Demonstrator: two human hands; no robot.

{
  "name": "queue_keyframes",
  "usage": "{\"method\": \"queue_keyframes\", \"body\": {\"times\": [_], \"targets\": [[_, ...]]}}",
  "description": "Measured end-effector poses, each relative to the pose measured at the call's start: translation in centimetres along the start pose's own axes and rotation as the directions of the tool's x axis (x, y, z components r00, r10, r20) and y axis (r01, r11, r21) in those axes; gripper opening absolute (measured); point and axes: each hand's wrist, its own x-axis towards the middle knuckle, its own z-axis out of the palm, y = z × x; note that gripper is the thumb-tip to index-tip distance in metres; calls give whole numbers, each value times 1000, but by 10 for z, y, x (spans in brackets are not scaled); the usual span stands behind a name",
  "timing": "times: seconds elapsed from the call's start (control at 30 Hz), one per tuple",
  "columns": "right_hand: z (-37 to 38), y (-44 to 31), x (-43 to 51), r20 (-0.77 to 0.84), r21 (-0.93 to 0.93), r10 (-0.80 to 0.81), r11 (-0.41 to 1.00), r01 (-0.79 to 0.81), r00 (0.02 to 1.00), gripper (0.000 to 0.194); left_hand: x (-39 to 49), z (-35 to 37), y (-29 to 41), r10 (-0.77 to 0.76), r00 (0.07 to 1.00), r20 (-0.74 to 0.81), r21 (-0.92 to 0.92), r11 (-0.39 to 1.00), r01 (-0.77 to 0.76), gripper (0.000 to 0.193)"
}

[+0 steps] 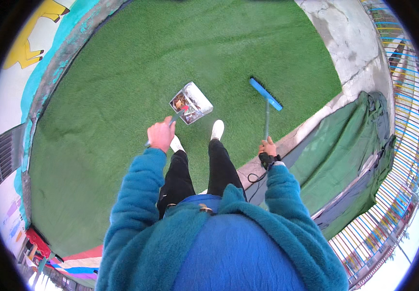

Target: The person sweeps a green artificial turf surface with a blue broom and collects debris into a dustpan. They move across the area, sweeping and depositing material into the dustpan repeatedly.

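My left hand point(160, 134) is closed around the greenish handle of a long-handled dustpan point(200, 98), a white metal box with a red piece where the handle meets it. Dry leaves and other litter lie in the pan, which rests on green artificial turf point(122, 83) just ahead of my white shoes. My right hand point(267, 147), with a black strap or band at the wrist, grips the grey-green pole of a push broom point(266, 94). The broom's blue head with dark bristles sits on the turf, right of the dustpan and apart from it.
A crumpled green tarp or turf sheet point(326, 160) lies on the right, beside cracked concrete point(355, 47). A fence of coloured bars point(406, 120) curves along the far right. At the left stands a painted wall point(16, 94) with a low ledge. A black cable loop hangs by my right wrist.
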Motion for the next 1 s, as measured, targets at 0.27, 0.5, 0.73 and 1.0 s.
{"method": "queue_keyframes", "body": {"times": [0.27,0.5,0.73,1.0], "targets": [[-28,7,-77,232,-406,290,896,-179,928,61,31,17,70,32,995,91,87,995,-40,21],[-20,-33,-80,241,-318,159,945,-77,957,60,23,-5,42,-41,999,-13,63,997,42,22],[17,-34,-18,284,-760,-28,602,243,958,66,36,4,63,-86,996,30,133,988,81,23],[-22,-69,-79,325,-530,294,844,-84,899,63,36,-3,55,-87,991,101,153,986,71,26]]}}
